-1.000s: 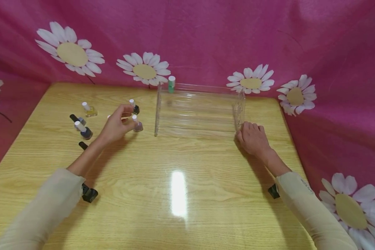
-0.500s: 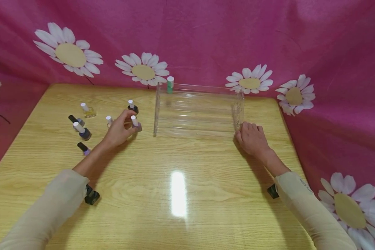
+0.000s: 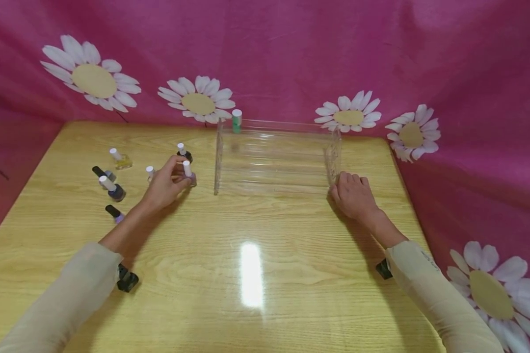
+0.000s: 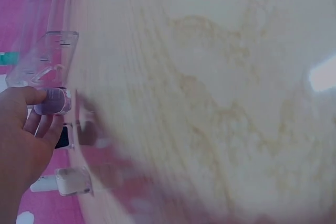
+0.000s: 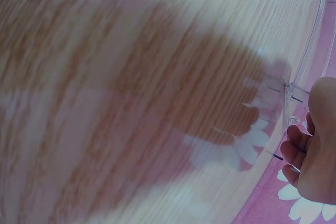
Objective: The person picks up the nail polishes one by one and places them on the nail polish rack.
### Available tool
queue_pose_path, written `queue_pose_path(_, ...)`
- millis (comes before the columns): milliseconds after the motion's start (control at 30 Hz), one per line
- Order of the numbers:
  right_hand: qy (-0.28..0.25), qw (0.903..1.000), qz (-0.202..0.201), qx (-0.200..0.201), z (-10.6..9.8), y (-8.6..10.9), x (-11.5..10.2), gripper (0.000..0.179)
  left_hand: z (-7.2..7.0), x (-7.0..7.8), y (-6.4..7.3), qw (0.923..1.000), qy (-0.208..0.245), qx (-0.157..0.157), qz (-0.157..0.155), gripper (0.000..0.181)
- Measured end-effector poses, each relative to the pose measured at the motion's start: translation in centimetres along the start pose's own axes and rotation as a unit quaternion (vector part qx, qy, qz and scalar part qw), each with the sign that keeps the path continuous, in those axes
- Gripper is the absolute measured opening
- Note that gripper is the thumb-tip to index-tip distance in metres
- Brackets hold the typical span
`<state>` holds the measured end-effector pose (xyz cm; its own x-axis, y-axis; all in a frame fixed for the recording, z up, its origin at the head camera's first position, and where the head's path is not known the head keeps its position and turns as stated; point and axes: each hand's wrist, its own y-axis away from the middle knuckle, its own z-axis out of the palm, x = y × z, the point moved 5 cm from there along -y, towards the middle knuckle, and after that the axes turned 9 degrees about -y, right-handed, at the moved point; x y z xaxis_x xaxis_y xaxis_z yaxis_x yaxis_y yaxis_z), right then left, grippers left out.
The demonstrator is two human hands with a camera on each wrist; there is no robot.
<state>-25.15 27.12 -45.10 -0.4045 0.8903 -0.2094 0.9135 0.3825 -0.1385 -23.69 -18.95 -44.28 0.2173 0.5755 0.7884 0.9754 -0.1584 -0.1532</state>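
Observation:
My left hand (image 3: 164, 184) pinches a mauve nail polish bottle (image 4: 51, 102) with a white cap between thumb and fingers. The bottle stands upright close over the wooden table, left of a clear stepped acrylic rack (image 3: 274, 189). At the rack's front right corner, my right hand (image 3: 355, 195) grips the side panel with curled fingers (image 5: 294, 153). A green nail polish bottle (image 3: 236, 121) with a white cap stands on the rack's top left tier. Just behind my left hand is a black nail polish bottle (image 3: 184, 153) with a white cap.
Left of my left hand stand a yellow bottle (image 3: 121, 160), a dark blue bottle (image 3: 116, 191) and a lilac bottle (image 3: 117, 214), partly behind my forearm. A pale bottle (image 4: 73, 181) is beside the hand. A pink daisy-print cloth (image 3: 274, 59) hangs behind the table.
My left hand has lowered and closed its thumb and fingers around the mauve bottle. The right hand keeps its place at the rack; the head view has shifted slightly.

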Motion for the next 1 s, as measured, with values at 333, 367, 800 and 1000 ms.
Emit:
queue_pose_path(333, 0.007, 0.9999, -0.002, 0.009, -0.1, 0.0, 0.1, 0.025, -1.1, 3.5, -1.1, 0.999, 0.021, 0.026, 0.031, 0.041)
queue_pose_path(367, 0.007, 0.9999, -0.002, 0.008, 0.0, 0.0, 0.1, 0.025, -1.2, 3.9, -1.3, 0.9987, 0.018, 0.03, 0.038, 0.04)
queue_pose_path(800, 0.012, 0.9999, 0.004, 0.006, 0.1, 0.3, 0.4, 0.025, 0.5, 10.2, -4.8, 0.9918, 0.064, 0.016, 0.11, 0.042)
queue_pose_path(1000, 0.015, 0.9999, 0.004, 0.004, 0.1, 0.1, 0.4, 0.026, 1.9, 12.5, -6.8, 0.9897, 0.062, 0.001, 0.129, 0.043)
